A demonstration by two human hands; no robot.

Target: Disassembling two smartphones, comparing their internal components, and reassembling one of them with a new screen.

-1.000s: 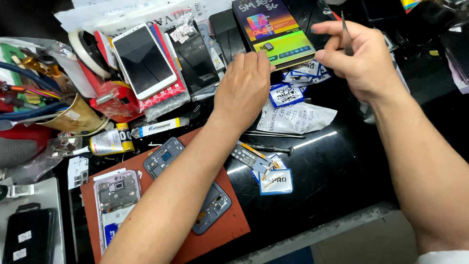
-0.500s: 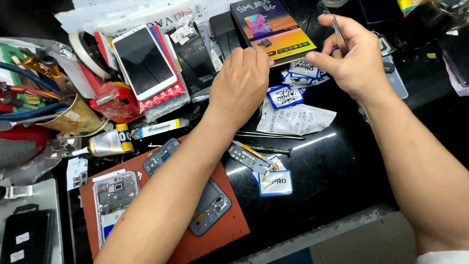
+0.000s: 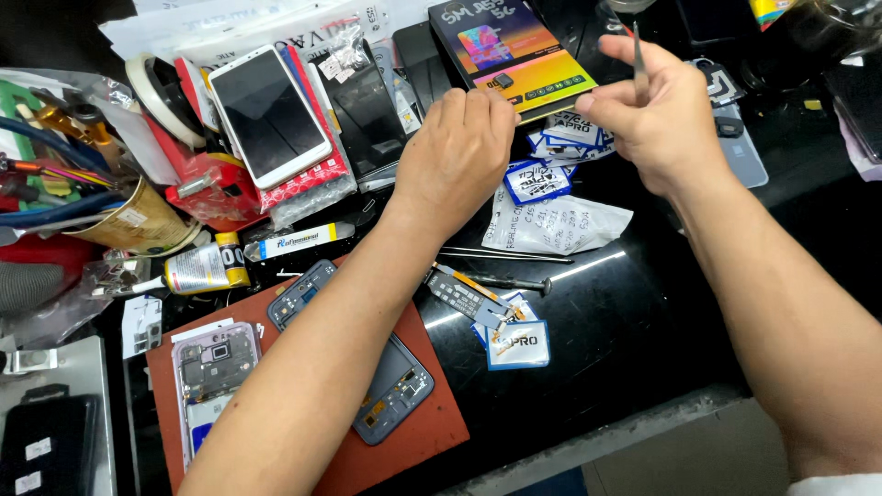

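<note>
My left hand (image 3: pixel 457 156) reaches across a black workbench, its fingers curled down on the near left edge of a dark and yellow flat box (image 3: pixel 511 50). At the box's right corner my right hand (image 3: pixel 648 115) pinches thin metal tweezers (image 3: pixel 637 62) that point upward. Small blue and white sticker packets (image 3: pixel 537 179) and a crumpled paper slip (image 3: pixel 553 223) lie just below both hands. What the left fingertips touch is hidden.
A rust-red mat (image 3: pixel 308 432) holds an opened phone body (image 3: pixel 213 372) and a dark phone frame (image 3: pixel 390 390). A white phone (image 3: pixel 268 115), a glue tube (image 3: pixel 197 269), a screwdriver (image 3: pixel 501 281), a flex part (image 3: pixel 467 296) and a cup of tools (image 3: pixel 119 216) crowd the left.
Both hands shifted slightly to the left along the box's near edge. The right hand has lowered a little with the tweezers still pinched.
</note>
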